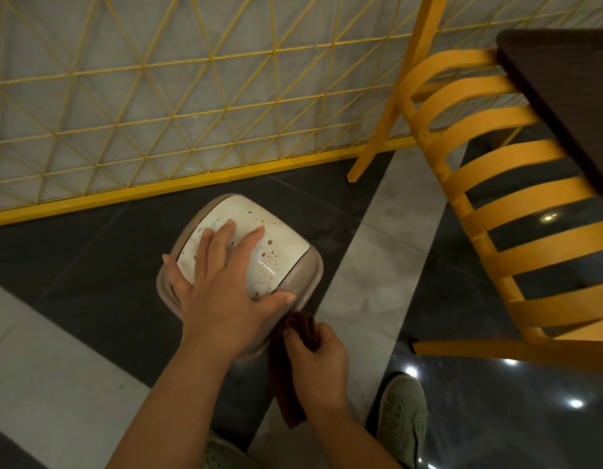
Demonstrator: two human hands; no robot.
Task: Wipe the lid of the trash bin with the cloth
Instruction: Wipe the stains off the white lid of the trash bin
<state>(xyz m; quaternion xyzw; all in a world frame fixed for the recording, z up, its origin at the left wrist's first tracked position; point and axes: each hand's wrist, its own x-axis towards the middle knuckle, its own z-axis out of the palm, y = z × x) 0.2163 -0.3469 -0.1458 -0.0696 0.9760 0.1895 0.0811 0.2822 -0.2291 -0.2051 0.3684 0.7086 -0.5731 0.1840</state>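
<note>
The left hand (219, 292) is lying flat and spread over the white lid (246, 242) of the trash bin (303, 275), which is standing on the dark floor tile (90, 248) near the yellow fence (191, 184); its grip is open, pressing only; brown spots are dotting the lid — wiping is apparently not yet begun; just right, beside the bin's near edge, the right hand (318, 360) is gripping the brown cloth (286, 387), which is hanging down; next, I judge, the cloth is needing lifting onto the lid — with the yellow chair (496, 198) standing well apart.

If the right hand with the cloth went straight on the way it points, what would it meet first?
Probably the left hand, whose thumb lies just ahead of the right hand and cloth; right behind it is the bin's rim. Depth is unclear.
</note>
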